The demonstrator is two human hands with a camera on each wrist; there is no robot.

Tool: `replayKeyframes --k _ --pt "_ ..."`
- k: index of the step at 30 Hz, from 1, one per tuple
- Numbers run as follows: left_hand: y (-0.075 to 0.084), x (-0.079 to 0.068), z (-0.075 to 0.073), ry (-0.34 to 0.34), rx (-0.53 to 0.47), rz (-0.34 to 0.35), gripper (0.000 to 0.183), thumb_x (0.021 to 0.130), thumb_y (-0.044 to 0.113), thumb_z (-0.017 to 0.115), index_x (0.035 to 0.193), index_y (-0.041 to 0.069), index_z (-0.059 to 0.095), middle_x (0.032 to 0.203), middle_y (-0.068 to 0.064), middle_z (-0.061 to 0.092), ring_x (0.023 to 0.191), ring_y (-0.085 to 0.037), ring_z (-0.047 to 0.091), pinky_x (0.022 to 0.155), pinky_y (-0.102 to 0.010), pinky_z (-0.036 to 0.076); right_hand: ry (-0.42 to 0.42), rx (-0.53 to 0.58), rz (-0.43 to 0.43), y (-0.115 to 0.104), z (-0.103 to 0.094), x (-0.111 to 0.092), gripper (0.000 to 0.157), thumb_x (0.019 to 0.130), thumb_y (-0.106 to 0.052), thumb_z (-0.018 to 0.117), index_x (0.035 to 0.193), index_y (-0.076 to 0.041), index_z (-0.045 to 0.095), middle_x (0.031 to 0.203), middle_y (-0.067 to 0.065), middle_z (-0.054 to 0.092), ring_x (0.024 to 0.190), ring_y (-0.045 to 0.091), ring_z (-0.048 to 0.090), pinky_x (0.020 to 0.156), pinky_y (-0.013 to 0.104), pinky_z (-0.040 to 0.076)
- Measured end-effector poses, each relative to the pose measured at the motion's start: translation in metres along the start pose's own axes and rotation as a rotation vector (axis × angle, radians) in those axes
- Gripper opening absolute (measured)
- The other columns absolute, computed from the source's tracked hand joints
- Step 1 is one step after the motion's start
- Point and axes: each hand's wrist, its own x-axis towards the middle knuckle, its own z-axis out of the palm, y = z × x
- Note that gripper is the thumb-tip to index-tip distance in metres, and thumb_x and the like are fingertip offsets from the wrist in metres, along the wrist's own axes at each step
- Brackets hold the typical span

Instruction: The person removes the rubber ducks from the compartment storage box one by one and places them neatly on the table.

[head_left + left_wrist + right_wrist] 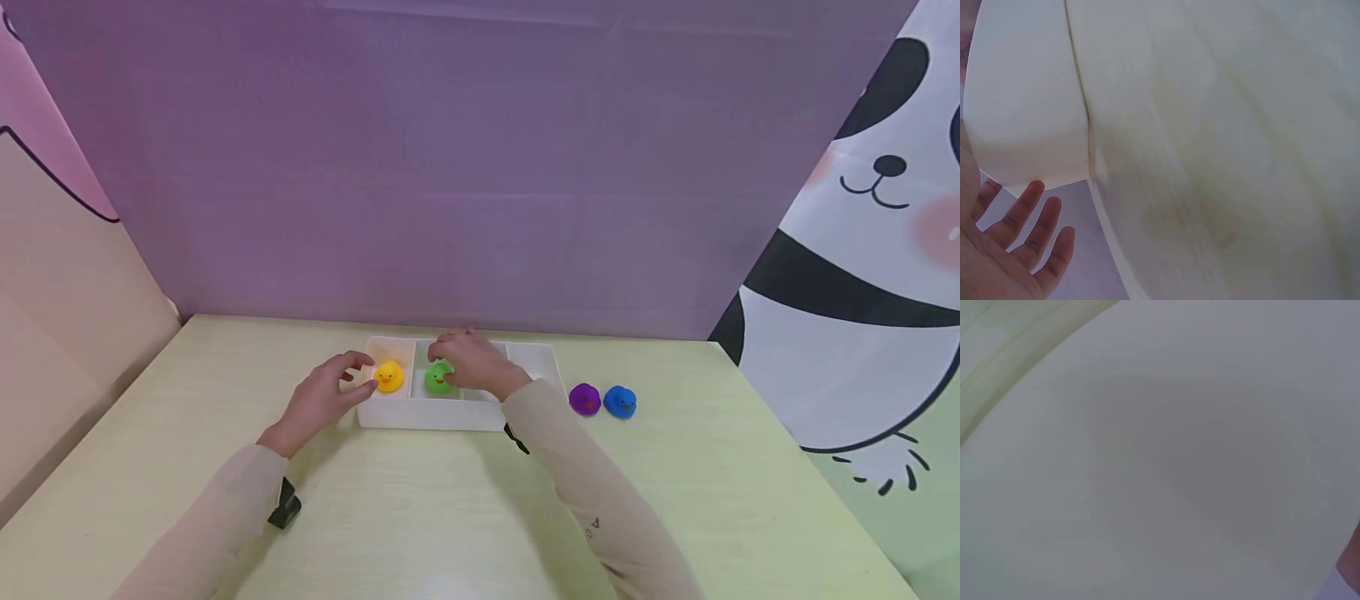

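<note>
Currently, with left hand (pixel 318 400) loosely spread beside round yellow rubber-looking duck (pixel 389 377) in leftmost compartment of white plastic-looking tray (pixel 427 415), right hand (pixel 480 364) at matching green duck (pixel 435 380), next compartment; cannot tell whether pinching. Could tip green duck through an off-centre nudge. Bills toward tray's near wall; long axes unclear. Right of tray: purple duck (pixel 585 399), blue duck (pixel 620 402).

The yellow duck (pixel 389 377) sits upright in the leftmost compartment of the white tray (pixel 431 415), just beside the left hand (pixel 318 400). The green duck (pixel 436 377), upright next door, is between the right hand's (pixel 476 362) thumb and fingers.
</note>
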Motion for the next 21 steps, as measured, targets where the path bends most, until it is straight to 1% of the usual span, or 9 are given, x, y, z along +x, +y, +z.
replayKeyframes --k 6,12,16,21 --pt "0.0014 0.0 -0.0015 -0.01 -0.003 -0.013 0.04 0.086 0.031 0.061 0.121 0.013 0.053 0.118 -0.011 0.056 0.101 -0.03 0.056 0.078 -0.044 0.05 -0.022 -0.027 0.005 -0.0018 0.0009 0.0027 0.03 0.079 -0.015 0.07 0.109 -0.017 0.064 0.113 -0.003 0.062 0.111 0.02 0.051 0.104 0.049 0.032" --pt "0.0009 -0.0002 -0.002 -0.007 -0.005 -0.017 0.039 0.086 0.031 0.061 0.12 0.013 0.053 0.118 -0.011 0.056 0.101 -0.031 0.056 0.079 -0.045 0.049 -0.042 -0.062 -0.009 -0.004 0.0015 0.0056 0.028 0.08 -0.011 0.068 0.106 -0.017 0.064 0.111 -0.004 0.063 0.107 0.019 0.051 0.101 0.045 0.035" --pt "-0.0005 0.0002 -0.0006 -0.014 -0.005 -0.022 0.039 0.086 0.031 0.061 0.12 0.014 0.053 0.118 -0.011 0.056 0.101 -0.03 0.056 0.079 -0.045 0.049 -0.059 -0.069 0.003 -0.006 0.0022 0.007 0.028 0.08 -0.008 0.066 0.107 -0.018 0.064 0.111 -0.005 0.063 0.106 0.019 0.052 0.102 0.047 0.034" --pt "-0.0015 0.0009 0.001 -0.015 -0.008 -0.024 0.039 0.086 0.032 0.061 0.12 0.015 0.053 0.118 -0.01 0.056 0.101 -0.03 0.056 0.08 -0.044 0.049 -0.057 -0.082 0.011 -0.0069 0.0044 0.0075 0.028 0.08 -0.005 0.065 0.104 -0.019 0.066 0.107 -0.007 0.064 0.101 0.018 0.054 0.099 0.045 0.036"
